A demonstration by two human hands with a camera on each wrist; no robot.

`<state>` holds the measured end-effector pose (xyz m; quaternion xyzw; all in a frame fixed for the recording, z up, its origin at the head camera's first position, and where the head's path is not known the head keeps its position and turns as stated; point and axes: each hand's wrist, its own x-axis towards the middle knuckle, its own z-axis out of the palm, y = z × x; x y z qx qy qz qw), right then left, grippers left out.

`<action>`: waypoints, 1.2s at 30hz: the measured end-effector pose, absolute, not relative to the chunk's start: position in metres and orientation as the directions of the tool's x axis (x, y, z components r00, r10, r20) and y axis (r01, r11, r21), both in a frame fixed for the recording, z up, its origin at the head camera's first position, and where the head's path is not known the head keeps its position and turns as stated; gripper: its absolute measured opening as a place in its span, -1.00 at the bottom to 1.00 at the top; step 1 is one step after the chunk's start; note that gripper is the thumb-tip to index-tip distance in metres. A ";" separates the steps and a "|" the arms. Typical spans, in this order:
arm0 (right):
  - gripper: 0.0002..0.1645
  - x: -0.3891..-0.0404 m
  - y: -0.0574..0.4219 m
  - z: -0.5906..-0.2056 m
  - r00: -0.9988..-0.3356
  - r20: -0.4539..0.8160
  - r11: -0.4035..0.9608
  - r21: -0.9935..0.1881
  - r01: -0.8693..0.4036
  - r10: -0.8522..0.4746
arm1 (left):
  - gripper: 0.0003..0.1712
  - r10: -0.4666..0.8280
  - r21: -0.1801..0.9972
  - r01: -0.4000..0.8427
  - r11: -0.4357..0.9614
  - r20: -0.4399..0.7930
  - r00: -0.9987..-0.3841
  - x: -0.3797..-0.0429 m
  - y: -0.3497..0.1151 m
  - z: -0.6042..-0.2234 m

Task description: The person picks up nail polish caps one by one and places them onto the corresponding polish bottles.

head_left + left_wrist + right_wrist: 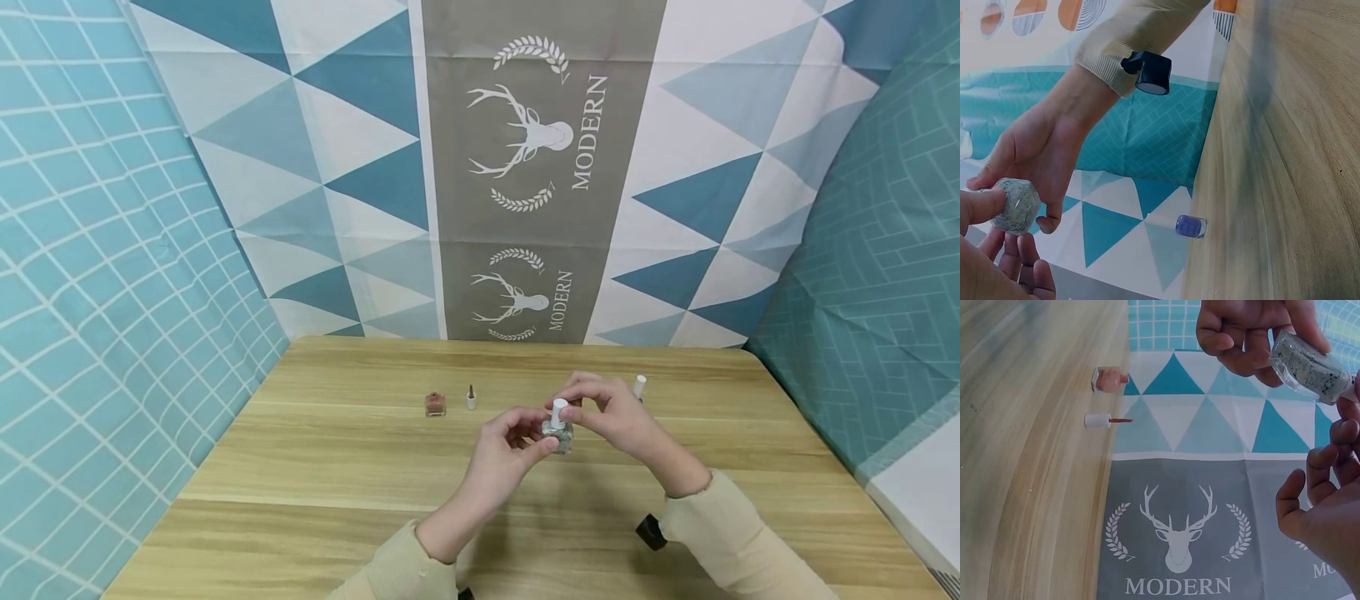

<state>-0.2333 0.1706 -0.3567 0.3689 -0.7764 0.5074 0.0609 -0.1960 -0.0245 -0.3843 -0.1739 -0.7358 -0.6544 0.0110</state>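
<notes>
Both hands meet over the middle of the table around a nail polish bottle [558, 439], clear glass with pale, dark-speckled polish inside. My left hand [504, 454] pinches its glass body between thumb and fingers. With thumb and fingers my right hand [611, 414] grips the white cap [559, 408] at the top. The cap sits on the bottle's neck. In the right wrist view the speckled bottle [1305, 367] appears large, its cap end partly hidden by the right fingers.
Left of the hands stand an uncapped pinkish-brown nail polish bottle [435, 405] and its white cap [471, 401], brush pointing up. A purple nail polish bottle [1190, 226] stands behind the right hand, its white cap [639, 384] showing. Patterned cloths surround the wooden table [322, 450].
</notes>
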 end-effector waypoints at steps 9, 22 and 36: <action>-0.84 -0.230 0.168 -0.356 -0.736 0.493 0.226 -0.738 -0.636 -0.463 | -0.72 0.227 0.956 0.276 0.099 0.248 -0.942 -0.197 -0.023 -0.384; -0.86 -0.212 0.153 -0.345 -0.780 0.546 0.337 -0.704 -0.625 -0.305 | -0.72 0.191 0.949 0.293 0.118 0.268 -0.944 -0.196 -0.022 -0.382; -0.88 -0.217 0.154 -0.354 -0.799 0.536 0.381 -0.702 -0.601 -0.271 | -0.73 0.174 0.939 0.304 0.159 0.276 -0.945 -0.196 -0.023 -0.381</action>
